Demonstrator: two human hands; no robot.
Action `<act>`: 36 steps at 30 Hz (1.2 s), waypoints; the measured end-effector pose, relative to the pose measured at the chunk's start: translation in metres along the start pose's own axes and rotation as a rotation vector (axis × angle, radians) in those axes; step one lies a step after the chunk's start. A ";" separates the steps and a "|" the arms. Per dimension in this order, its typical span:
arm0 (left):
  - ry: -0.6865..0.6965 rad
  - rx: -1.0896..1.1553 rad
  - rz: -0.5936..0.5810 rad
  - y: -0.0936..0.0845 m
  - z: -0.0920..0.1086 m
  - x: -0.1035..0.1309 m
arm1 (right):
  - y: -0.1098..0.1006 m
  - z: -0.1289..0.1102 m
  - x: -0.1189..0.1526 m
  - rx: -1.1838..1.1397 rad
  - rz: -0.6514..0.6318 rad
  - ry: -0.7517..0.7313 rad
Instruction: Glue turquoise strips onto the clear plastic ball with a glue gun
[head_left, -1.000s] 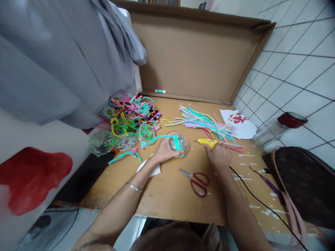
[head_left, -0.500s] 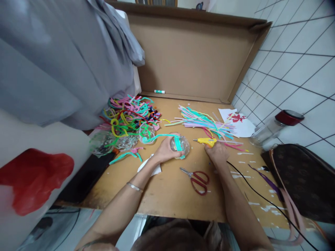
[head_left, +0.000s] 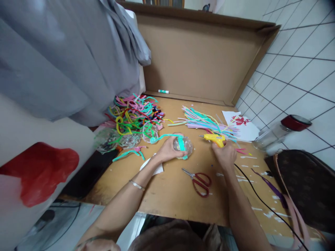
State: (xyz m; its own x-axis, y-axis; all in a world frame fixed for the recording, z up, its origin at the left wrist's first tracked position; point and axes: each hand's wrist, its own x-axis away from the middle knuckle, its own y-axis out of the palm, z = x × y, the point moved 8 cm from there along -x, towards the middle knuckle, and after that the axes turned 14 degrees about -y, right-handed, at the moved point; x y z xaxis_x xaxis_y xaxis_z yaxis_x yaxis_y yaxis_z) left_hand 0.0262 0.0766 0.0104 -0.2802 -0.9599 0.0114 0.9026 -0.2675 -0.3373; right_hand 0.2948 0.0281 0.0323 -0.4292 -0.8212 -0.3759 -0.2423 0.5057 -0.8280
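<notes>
My left hand (head_left: 169,150) is closed around a clear, round plastic piece (head_left: 187,148), too small to name exactly. A turquoise pipe cleaner (head_left: 181,143) lies across that piece, and a long end of it stretches left with a curl at its tip. My right hand (head_left: 224,153) grips a yellow hot glue gun (head_left: 214,138) by its handle. The gun's nozzle points left toward the clear piece, with a gap between them. Red-handled scissors (head_left: 200,183) lie on the table below and between my hands.
Tangled pipe cleaners (head_left: 131,115) and clear round pieces (head_left: 129,140) are at the left. Straight pipe cleaners (head_left: 204,120) lie behind the gun. A glass bottle (head_left: 272,134) and brown bag (head_left: 295,188) stand right. The glue gun's black cord (head_left: 258,193) trails to the front right.
The glue gun and my right hand have lifted slightly off the table. My left hand still holds the clear piece much as before. The whole view has shifted a little.
</notes>
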 end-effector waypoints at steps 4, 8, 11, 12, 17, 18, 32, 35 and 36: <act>0.005 -0.008 -0.018 0.000 0.004 0.001 | -0.005 -0.002 0.001 -0.077 0.085 0.005; 0.001 -0.034 -0.016 -0.001 0.004 0.001 | -0.018 -0.020 0.007 -0.073 0.195 -0.129; -0.014 -0.030 -0.018 -0.003 0.004 0.001 | -0.025 -0.042 0.016 -0.050 0.240 -0.351; -0.021 -0.026 -0.021 -0.003 0.003 0.001 | -0.026 -0.048 0.019 -0.037 0.244 -0.404; -0.024 -0.002 -0.069 -0.001 0.009 0.003 | -0.031 -0.062 0.029 -0.026 0.273 -0.499; -0.018 -0.002 -0.078 0.000 0.010 0.003 | -0.032 -0.064 0.031 -0.036 0.277 -0.516; -0.086 0.045 -0.170 0.003 0.013 0.007 | -0.030 -0.070 0.034 -0.020 0.233 -0.571; -0.093 0.034 -0.173 0.003 0.013 0.007 | -0.029 -0.070 0.033 -0.032 0.215 -0.563; -0.081 0.032 -0.172 0.003 0.013 0.007 | -0.029 -0.070 0.033 -0.035 0.214 -0.560</act>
State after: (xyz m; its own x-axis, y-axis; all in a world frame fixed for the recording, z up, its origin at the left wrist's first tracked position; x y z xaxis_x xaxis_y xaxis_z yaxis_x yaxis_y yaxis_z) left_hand 0.0318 0.0682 0.0218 -0.4049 -0.9032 0.1423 0.8542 -0.4292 -0.2936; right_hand 0.2267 0.0053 0.0729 0.0501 -0.7098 -0.7026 -0.2341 0.6755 -0.6992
